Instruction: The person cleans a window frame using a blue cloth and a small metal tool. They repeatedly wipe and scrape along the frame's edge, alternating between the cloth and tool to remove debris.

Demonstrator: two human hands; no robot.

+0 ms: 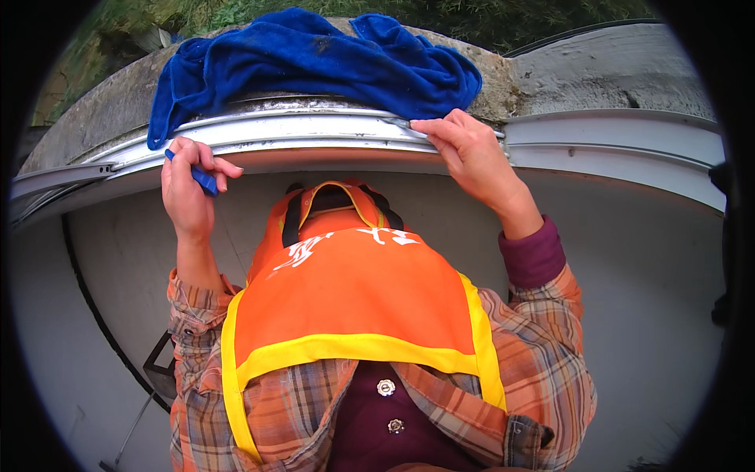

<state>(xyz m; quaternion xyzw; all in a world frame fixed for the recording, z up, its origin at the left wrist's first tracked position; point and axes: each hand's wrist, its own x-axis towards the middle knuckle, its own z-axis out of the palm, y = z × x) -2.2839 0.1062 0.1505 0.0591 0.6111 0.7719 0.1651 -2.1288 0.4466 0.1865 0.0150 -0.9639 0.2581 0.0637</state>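
Observation:
My right hand (466, 154) pinches a small thin grey piece (397, 122), perhaps a blade, against the white metal window track (307, 128). Dark specks of dirt lie along the track. My left hand (191, 177) is at the track's near edge, further left, with its fingers curled round a small blue plastic tool (203, 180); part of the tool is hidden by the fingers. A crumpled blue cloth (330, 59) lies over the ledge just beyond the track, and its left end hangs down over the track's far side.
Beyond the track runs a weathered concrete ledge (492, 76), with green plants (224, 15) past it. A sliding frame end (65, 178) is at the left. Below, a long-handled tool (133, 430) and a dark-framed object (160, 366) stand at the lower left.

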